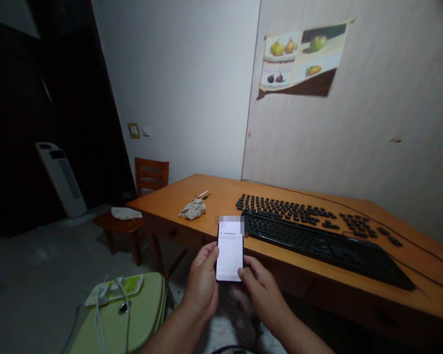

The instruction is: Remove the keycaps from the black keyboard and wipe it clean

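Note:
Held upright in front of the desk's edge is a smartphone (229,255) with a lit white screen, its top part blurred out. My left hand (204,275) is closed around its left side, thumb along the edge. At the lower right corner, my right hand (260,282) grips the phone with its thumb on the screen. Beyond it on the desk lies a black keyboard (317,246) whose key sockets show on the left part. Behind the keyboard, loose black keycaps (288,206) are laid out in rows. A crumpled whitish cloth or glove (194,210) lies left of the phone.
The wooden desk (221,189) stands against the wall. A pen-like white stick (202,194) lies near the cloth. A black cable (299,191) crosses the desk. On the left are a wooden chair (151,172), a green case (143,314) and a power strip (127,287) with cords.

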A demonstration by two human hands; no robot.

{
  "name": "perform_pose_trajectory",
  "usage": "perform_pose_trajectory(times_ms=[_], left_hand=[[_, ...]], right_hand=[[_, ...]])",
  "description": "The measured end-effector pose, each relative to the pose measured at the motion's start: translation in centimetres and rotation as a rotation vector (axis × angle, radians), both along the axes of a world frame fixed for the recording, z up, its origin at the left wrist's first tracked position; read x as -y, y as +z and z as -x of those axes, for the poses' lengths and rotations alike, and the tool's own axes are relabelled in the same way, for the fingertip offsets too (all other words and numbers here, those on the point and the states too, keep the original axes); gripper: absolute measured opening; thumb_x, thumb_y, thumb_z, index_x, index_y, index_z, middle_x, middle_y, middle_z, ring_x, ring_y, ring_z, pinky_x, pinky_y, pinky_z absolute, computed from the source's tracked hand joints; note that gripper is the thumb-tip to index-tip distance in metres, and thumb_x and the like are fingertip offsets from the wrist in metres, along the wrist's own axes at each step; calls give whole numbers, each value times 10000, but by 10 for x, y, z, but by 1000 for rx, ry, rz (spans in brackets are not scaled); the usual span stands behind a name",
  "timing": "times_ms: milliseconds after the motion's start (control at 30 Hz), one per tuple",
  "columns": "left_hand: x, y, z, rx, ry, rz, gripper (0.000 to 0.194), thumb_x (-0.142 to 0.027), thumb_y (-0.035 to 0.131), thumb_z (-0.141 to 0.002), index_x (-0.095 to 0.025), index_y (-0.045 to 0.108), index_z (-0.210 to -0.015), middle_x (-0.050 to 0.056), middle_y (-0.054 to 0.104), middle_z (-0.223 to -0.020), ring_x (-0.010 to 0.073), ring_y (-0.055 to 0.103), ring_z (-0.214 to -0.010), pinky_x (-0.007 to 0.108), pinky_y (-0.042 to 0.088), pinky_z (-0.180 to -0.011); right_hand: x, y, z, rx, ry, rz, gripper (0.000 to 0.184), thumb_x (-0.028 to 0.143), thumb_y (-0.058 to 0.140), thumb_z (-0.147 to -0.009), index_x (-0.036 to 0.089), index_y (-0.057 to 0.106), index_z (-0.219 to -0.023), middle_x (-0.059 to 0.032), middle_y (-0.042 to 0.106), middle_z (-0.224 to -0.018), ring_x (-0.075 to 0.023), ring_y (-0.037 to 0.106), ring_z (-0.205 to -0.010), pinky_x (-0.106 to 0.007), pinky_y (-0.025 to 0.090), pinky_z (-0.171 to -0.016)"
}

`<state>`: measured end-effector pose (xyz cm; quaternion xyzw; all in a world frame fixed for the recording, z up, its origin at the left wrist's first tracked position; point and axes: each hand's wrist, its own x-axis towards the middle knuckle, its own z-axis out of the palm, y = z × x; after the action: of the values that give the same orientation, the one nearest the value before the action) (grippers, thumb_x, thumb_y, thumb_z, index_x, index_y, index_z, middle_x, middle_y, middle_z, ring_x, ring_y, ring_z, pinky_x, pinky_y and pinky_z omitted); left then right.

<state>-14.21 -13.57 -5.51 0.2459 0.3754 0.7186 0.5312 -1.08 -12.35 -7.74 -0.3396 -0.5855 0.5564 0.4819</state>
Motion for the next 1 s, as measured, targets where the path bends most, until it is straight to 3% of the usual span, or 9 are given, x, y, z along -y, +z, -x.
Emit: perform_pose_trajectory(times_ms=[133, 1000], left_hand=[[1, -1, -1, -1, -23, -3, 403, -358, 747, -731, -152, 622, -1054, 52, 717, -875, 171, 669, -716, 262, 497, -656], [2, -8, -2, -16, -34, 30, 405, -367, 723, -758, -127, 610, -1064, 79, 719, -883, 168, 657, -652, 263, 494, -601]], right_hand=[[0, 4, 0, 7, -41, -67, 355, 413, 626, -830, 191, 681, -1101, -61, 716, -983, -232, 645, -868, -327, 505, -805], [-2, -7, 1, -43, 32, -4, 357, 371, 601, -873, 182, 639, -1173, -81, 712, -1075, -247, 651, -959, -363, 488, -888]])
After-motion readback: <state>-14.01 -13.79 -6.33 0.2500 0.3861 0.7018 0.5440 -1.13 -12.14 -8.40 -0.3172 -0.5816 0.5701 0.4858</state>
